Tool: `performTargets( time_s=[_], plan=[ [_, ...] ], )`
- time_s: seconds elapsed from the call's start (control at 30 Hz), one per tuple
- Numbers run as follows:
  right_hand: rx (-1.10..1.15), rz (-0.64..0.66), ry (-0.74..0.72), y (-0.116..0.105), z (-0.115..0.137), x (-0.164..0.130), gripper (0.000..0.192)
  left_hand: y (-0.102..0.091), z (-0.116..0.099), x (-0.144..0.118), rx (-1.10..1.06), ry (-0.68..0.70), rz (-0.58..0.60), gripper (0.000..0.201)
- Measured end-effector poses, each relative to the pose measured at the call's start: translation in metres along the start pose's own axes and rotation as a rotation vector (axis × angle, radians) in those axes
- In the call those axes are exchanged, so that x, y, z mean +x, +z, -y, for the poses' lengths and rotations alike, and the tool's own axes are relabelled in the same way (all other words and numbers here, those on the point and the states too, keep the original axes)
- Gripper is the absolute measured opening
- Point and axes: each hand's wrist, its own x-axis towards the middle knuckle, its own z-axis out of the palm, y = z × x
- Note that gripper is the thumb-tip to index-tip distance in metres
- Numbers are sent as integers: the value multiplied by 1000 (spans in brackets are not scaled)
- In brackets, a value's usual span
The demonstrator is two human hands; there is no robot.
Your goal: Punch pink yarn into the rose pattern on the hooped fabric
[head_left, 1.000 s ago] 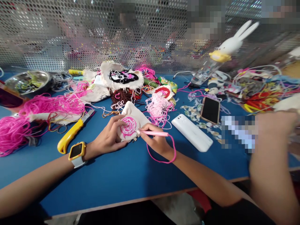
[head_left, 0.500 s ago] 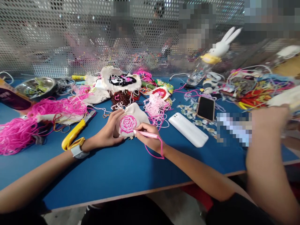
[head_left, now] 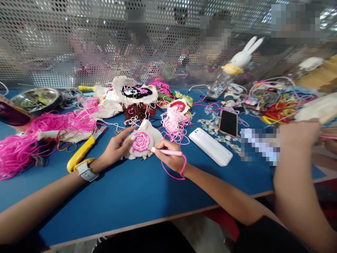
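Pink punch needle (head_left: pixel 168 152), gripped in the right hand (head_left: pixel 171 158), lies level, tip leftward at cloth (head_left: pixel 143 142) the left hand (head_left: pixel 116 151) clasps.

Two phones lie at three o'clock: a white one (head_left: pixel 210 146) and a dark one (head_left: pixel 228 123). One yellow knife (head_left: pixel 83 149) at nine. One steel bowl (head_left: pixel 35 99) at ten. One rabbit bottle (head_left: pixel 231 72) at one.

Cream cloth (head_left: pixel 147 135), pink stitched spiral

craft workshop | shared blue table (head_left: pixel 137 196) | yarn heaps (head_left: pixel 52 123) | perforated metal screen (head_left: pixel 79 38)
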Motion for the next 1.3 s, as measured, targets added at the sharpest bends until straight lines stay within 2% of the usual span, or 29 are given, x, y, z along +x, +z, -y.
performTargets(
  time_s=[0.13, 0.47, 0.73, 1.0, 1.2, 1.3],
  plan=[
    [25, -44, 0, 0, 2, -1, 21, 0, 1, -2, 49, 26, -23, 50],
    [13, -63, -64, -3, 1, -3, 19, 0, -4, -3, 62, -28, -60, 52],
    [50, -73, -23, -6, 1, -1, 23, 1, -4, -3, 32, -79, -54, 52],
    [-48, -22, -24, -1, -2, -4, 18, 1, -4, -2, 31, -60, -76, 53],
    [-81, 54, -95, 5, -3, 0, 12, 0, -6, -4, 105, -27, -21, 53],
    [-47, 6, -77, 5, -2, -2, 19, 0, -7, -7, 159, 23, -17, 51]
  ],
)
